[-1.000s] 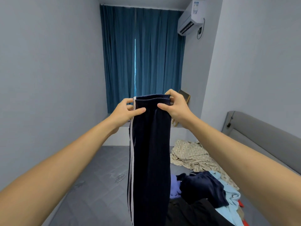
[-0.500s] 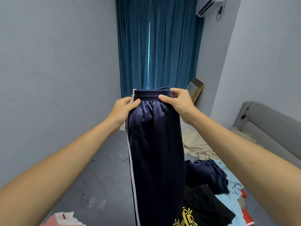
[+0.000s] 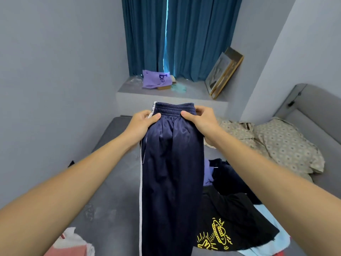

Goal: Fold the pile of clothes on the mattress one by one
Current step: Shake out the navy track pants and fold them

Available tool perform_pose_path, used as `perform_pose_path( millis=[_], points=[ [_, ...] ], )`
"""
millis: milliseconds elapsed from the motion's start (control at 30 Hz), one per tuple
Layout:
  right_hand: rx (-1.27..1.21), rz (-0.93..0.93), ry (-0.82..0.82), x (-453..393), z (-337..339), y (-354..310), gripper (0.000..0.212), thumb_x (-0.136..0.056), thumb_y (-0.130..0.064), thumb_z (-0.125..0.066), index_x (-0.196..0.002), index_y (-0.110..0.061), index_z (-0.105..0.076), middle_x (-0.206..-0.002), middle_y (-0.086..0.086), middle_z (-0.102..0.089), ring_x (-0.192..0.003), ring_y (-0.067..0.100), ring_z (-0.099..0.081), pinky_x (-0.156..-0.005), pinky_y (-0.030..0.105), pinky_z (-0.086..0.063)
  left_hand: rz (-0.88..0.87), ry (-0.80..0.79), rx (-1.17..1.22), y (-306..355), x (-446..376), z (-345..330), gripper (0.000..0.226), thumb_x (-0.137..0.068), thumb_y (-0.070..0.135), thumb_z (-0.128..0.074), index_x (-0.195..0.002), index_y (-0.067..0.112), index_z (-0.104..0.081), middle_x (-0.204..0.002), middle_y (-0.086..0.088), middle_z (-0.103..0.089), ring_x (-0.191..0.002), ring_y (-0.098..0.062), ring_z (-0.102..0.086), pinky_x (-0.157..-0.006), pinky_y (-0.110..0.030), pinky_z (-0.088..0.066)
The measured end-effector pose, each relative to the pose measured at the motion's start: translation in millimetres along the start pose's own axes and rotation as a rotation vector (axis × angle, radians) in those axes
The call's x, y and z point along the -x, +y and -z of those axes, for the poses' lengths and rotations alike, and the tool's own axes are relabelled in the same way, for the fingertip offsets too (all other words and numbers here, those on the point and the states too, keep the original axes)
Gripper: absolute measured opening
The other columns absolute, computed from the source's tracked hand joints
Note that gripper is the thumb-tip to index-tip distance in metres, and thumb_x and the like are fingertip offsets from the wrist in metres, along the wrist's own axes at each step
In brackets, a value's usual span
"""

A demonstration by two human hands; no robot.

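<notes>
Lowered since before, navy trousers (image 3: pixel 171 163) hang pinched by left hand (image 3: pixel 141 124) and right hand (image 3: pixel 201 121).

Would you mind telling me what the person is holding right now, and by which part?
Both hands hold the navy track pants by the elastic waistband: left hand at the white-striped side, right hand at the other.

Place: a bedroom in a home.
Bed: a grey mattress (image 3: pixel 114 145) with a padded headboard (image 3: pixel 313 108) along the right wall.
Bedding: a patterned pillow (image 3: pixel 287 143) lies by the headboard.
Clothes: a loose pile (image 3: pixel 238 204) sits on the mattress.
Window: blue curtains (image 3: pixel 184 36) hang closed above a ledge (image 3: pixel 166 93).
Ledge items: a purple bag (image 3: pixel 156 79) and a leaning picture frame (image 3: pixel 224 72).
</notes>
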State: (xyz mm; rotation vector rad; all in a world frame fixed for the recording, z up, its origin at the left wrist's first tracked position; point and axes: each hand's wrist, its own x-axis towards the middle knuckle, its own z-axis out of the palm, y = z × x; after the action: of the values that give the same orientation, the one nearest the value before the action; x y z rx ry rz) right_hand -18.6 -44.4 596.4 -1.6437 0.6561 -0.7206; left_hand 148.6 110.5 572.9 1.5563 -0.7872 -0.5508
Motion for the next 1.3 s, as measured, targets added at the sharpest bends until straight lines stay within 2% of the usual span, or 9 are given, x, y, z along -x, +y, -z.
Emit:
perform_pose_path(
  millis=[233,367,500,633,700,800,900,1000,1300],
  points=[
    [0.144,-0.139,0.040,-133,-75,202,0.018,-0.090,-0.012,-0.080,-0.105,-0.016,-0.072,-0.102,-0.003,-0.077,-0.093,0.010,-0.074,-0.082,0.024,-0.061,0.156,-0.011,-0.131,-216,-136,7,0.023,-0.102,0.030,-0.066,-0.097,0.007,-0.067,-0.085,0.005,-0.067,-0.062,0.007,-0.060,-0.057,-0.010,-0.044],
    [0.245,-0.212,0.004,-191,-111,342,0.028,-0.090,-0.011,-0.078,-0.117,-0.011,-0.069,-0.109,0.006,-0.075,-0.102,0.023,-0.073,-0.092,0.037,-0.060,0.229,-0.005,-0.158,-359,-194,1,0.031,-0.101,0.027,-0.067,-0.107,-0.003,-0.065,-0.094,-0.008,-0.070,-0.081,-0.015,-0.063,-0.074,-0.028,-0.051],
    [0.327,-0.223,0.011,-246,-136,462,0.050,-0.091,-0.009,-0.077,-0.137,-0.017,-0.057,-0.102,0.000,-0.070,-0.090,0.012,-0.070,-0.084,0.035,-0.059,0.238,0.058,-0.219,-474,-260,-6,0.031,-0.101,0.025,-0.068,-0.116,-0.002,-0.064,-0.099,-0.011,-0.066,-0.090,-0.023,-0.062,-0.084,-0.034,-0.050],
    [0.492,-0.288,-0.042,-264,-151,572,0.071,-0.095,-0.018,-0.074,-0.156,-0.018,-0.038,-0.142,0.010,-0.056,-0.129,0.027,-0.054,-0.095,0.033,-0.050,0.349,0.082,-0.437,-586,-288,-7,0.064,-0.100,0.039,-0.066,-0.152,0.011,-0.042,-0.144,-0.016,-0.052,-0.134,-0.033,-0.052,-0.113,-0.040,-0.040],
    [0.688,-0.307,-0.166,-237,-161,630,0.074,-0.094,-0.025,-0.074,-0.158,-0.017,-0.037,-0.155,0.010,-0.045,-0.144,0.031,-0.037,-0.115,0.040,-0.037,0.455,0.027,-0.497,-647,-257,-11,0.071,-0.097,0.044,-0.069,-0.154,0.013,-0.040,-0.151,-0.019,-0.047,-0.141,-0.037,-0.045,-0.117,-0.044,-0.036],
    [0.950,-0.304,-0.435,-172,-176,702,0.083,-0.093,-0.045,-0.071,-0.163,-0.028,-0.028,-0.168,0.004,-0.025,-0.156,0.030,-0.017,-0.126,0.046,-0.021,0.543,-0.072,-0.592,-720,-183,-30,0.078,-0.088,0.058,-0.074,-0.148,0.017,-0.044,-0.150,-0.014,-0.045,-0.142,-0.036,-0.040,-0.117,-0.048,-0.036],
    [1.158,-0.186,-0.444,-139,-181,747,0.080,-0.099,-0.064,-0.050,-0.165,-0.037,-0.015,-0.175,-0.003,0.001,-0.161,0.021,0.009,-0.130,0.052,-0.002,0.400,-0.002,-0.723,-755,-146,-47,0.089,-0.080,0.067,-0.074,-0.148,0.023,-0.036,-0.150,-0.004,-0.038,-0.139,-0.032,-0.036,-0.112,-0.051,-0.035],
    [1.238,-0.057,-0.350,-125,-180,759,0.069,-0.105,-0.063,-0.028,-0.166,-0.036,-0.009,-0.175,0.000,0.006,-0.160,0.021,0.014,-0.129,0.053,0.001,0.312,0.080,-0.667,-762,-139,-53,0.092,-0.082,0.066,-0.072,-0.152,0.022,-0.032,-0.155,-0.003,-0.038,-0.142,-0.029,-0.037,-0.116,-0.053,-0.034],
    [1.273,-0.090,-0.201,-18,-174,754,0.065,-0.109,-0.050,-0.029,-0.167,-0.025,-0.015,-0.174,0.013,-0.002,-0.160,0.040,0.004,-0.129,0.053,-0.008,0.343,0.085,-0.348,-735,-20,-72,0.097,-0.093,0.035,-0.077,-0.166,0.031,-0.012,-0.159,0.016,-0.030,-0.141,0.002,-0.024,-0.124,-0.037,-0.009]
  ],
)
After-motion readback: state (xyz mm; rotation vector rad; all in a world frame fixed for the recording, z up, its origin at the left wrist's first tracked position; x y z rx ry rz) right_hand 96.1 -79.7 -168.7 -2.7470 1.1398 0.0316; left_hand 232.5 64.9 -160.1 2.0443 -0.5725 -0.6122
